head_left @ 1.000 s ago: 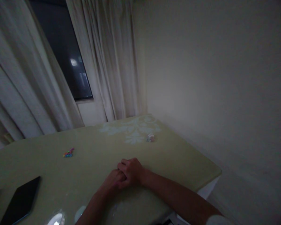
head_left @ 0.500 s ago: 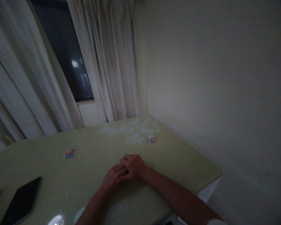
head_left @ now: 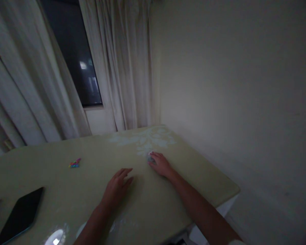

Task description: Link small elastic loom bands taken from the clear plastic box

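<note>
The room is dim. My right hand (head_left: 160, 163) reaches toward the far right of the pale green table (head_left: 97, 190), its fingers curled over a small pale object (head_left: 150, 157) that it mostly hides. My left hand (head_left: 116, 186) lies flat on the table nearer to me, fingers stretched out and empty. A small multicoloured piece (head_left: 74, 163) lies apart on the table to the left.
A dark phone or tablet (head_left: 19, 216) lies at the near left. Pale curtains (head_left: 122, 64) frame a dark window (head_left: 73, 54) behind the table. A bare wall (head_left: 232, 85) stands to the right, just past the table's right edge (head_left: 219, 170).
My hands were clasped together; they have parted. The right hand moved forward onto the small pale object, and the left hand opened flat on the table.
</note>
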`<state>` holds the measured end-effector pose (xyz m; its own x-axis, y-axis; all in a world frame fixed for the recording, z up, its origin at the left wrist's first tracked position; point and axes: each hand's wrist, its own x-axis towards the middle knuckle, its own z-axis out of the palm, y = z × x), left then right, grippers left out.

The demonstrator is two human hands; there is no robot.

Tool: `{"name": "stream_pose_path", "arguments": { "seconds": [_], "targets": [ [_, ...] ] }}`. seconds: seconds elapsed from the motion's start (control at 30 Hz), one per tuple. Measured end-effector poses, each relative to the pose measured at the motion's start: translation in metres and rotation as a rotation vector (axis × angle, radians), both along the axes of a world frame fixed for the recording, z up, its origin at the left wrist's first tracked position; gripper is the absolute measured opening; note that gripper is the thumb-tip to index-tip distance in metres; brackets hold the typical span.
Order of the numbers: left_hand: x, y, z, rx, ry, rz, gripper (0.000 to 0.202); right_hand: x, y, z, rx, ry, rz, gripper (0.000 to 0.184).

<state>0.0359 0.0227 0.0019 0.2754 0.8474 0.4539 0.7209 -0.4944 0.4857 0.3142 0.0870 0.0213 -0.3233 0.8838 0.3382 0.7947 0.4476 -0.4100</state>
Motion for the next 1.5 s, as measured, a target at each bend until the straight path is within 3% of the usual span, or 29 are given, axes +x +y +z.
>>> {"name": "stream_pose_path", "arguments": {
  "seconds": [0.13, 0.2, 0.33, 0.53, 0.77, 1.07, 1.33, 1.4, 1.5],
  "targets": [
    [-0.013, 0.007, -0.005, -0.028, -0.031, 0.064, 0.074, -0.049, -0.024, 0.002, 0.027, -0.001, 0.418, 0.033],
    [-0.021, 0.01, -0.007, -0.06, -0.037, 0.063, 0.075, -0.059, -0.033, 0.002, 0.053, 0.039, 0.503, 0.035],
    [-0.031, 0.009, -0.006, -0.116, -0.037, 0.028, 0.066, -0.049, -0.037, 0.005, -0.021, 0.111, 0.575, 0.044],
    [-0.029, -0.002, 0.009, -0.181, -0.029, -0.03, 0.061, -0.036, -0.034, 0.004, -0.158, 0.197, 0.611, 0.078],
    [-0.027, -0.007, 0.016, -0.206, -0.031, -0.038, 0.062, -0.041, -0.032, 0.0, -0.165, 0.254, 0.648, 0.072],
    [-0.026, -0.007, 0.017, -0.216, -0.043, -0.091, 0.072, -0.039, -0.036, 0.007, -0.16, 0.306, 0.678, 0.063],
    [-0.024, -0.003, 0.012, -0.162, -0.043, -0.036, 0.069, -0.042, -0.032, 0.007, -0.09, 0.351, 0.612, 0.058],
    [-0.026, -0.001, 0.011, -0.138, -0.044, -0.011, 0.064, -0.041, -0.025, 0.005, -0.048, 0.356, 0.469, 0.06],
    [-0.03, 0.002, 0.011, -0.113, -0.048, 0.016, 0.058, -0.029, -0.008, 0.0, 0.042, 0.338, 0.088, 0.057]
  ]
}}
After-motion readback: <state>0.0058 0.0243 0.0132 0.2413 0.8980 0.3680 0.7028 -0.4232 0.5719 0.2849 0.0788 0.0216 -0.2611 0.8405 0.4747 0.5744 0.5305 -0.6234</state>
